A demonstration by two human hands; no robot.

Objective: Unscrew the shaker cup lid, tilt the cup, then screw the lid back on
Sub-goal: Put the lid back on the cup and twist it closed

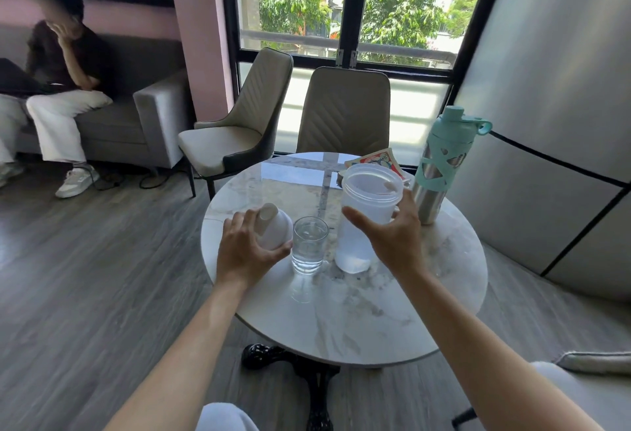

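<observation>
A translucent white shaker cup (362,222) stands on the round marble table (358,321), lid off, its mouth open. A little white stuff lies at its bottom. My right hand (389,236) is wrapped around the cup's right side below the rim, thumb in front. The white domed lid (275,229) with a beige spout cap rests at the table's left edge, and my left hand (246,249) grips it from the near side.
A clear drinking glass (309,246) with water stands between lid and cup, close to both hands. A steel bottle with teal lid (440,164) stands behind right. A printed packet (372,159) lies behind the cup. Two chairs face the table; a person sits on a sofa far left.
</observation>
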